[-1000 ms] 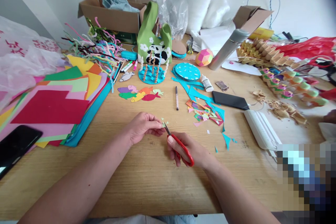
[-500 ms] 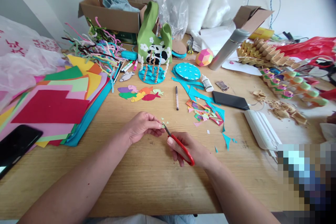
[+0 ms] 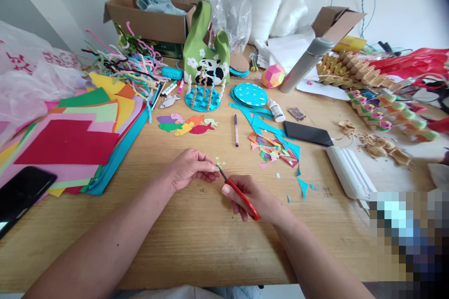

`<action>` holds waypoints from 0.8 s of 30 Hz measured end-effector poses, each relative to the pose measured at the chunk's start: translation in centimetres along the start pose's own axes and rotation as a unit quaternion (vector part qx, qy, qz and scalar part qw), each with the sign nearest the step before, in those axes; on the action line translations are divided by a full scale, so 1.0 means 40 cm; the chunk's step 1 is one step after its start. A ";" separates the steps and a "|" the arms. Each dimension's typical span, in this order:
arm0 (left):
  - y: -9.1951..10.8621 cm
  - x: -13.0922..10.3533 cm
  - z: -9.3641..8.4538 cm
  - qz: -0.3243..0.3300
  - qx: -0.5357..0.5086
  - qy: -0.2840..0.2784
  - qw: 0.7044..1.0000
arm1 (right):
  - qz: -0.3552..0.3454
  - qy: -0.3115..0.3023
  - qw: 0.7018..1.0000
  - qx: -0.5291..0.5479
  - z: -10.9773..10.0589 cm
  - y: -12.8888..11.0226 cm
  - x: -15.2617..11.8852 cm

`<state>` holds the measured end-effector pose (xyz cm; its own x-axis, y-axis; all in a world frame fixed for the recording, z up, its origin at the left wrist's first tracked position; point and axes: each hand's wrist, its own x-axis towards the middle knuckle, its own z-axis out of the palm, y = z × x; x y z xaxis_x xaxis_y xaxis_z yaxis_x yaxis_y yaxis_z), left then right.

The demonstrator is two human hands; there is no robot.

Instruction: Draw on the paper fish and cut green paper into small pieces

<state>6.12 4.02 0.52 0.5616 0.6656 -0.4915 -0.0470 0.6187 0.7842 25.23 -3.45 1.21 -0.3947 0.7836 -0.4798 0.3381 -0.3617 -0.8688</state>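
Note:
Red-handled scissors (image 3: 243,200) are in my right hand (image 3: 247,194), their blades pointing up and left to the fingertips of my left hand (image 3: 196,166). My left thumb and fingers are pinched together at the blade tips, on a tiny pale green piece, mostly hidden. A few small light green bits (image 3: 217,159) lie just beyond the fingertips. Farther back are several coloured paper fish (image 3: 185,126), overlapping on the table, and a pen (image 3: 236,131) lies to their right.
Coloured sheets (image 3: 66,142) and a black phone (image 3: 26,191) are at the left. Paper scraps (image 3: 275,149), a glue bottle (image 3: 277,111), a black power bank (image 3: 307,133) and a white device (image 3: 351,173) lie right. A grey flask (image 3: 307,65) and green bag (image 3: 206,51) stand behind.
My right hand has shifted very slightly, with the scissor blades looking a little closer together at my left fingertips. My left hand has hardly moved.

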 end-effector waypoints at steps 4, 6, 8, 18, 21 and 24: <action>0.003 -0.002 0.001 -0.002 0.003 -0.002 1.000 | 0.005 0.004 1.000 -0.006 -0.001 0.001 0.001; 0.002 -0.003 0.000 -0.001 0.002 -0.004 1.000 | 0.009 0.007 1.000 -0.007 0.000 0.002 0.002; 0.002 -0.003 -0.001 0.000 0.000 -0.004 1.000 | 0.014 0.011 1.000 -0.005 0.001 0.004 0.003; 0.005 -0.005 -0.004 0.022 0.002 0.006 1.000 | 0.010 0.039 0.999 0.011 0.002 0.004 0.006; 0.005 -0.006 -0.004 0.029 0.014 0.008 0.999 | 0.016 0.047 0.999 0.012 0.003 0.003 0.007; 0.002 -0.007 -0.004 0.042 0.033 0.011 0.999 | 0.017 0.050 0.999 0.008 0.003 0.004 0.008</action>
<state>5.85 3.96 0.67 0.5391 0.7238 -0.4307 -0.0390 0.5323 0.8456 25.04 -3.32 0.91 -0.2950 0.8175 -0.4946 0.3362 -0.3957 -0.8546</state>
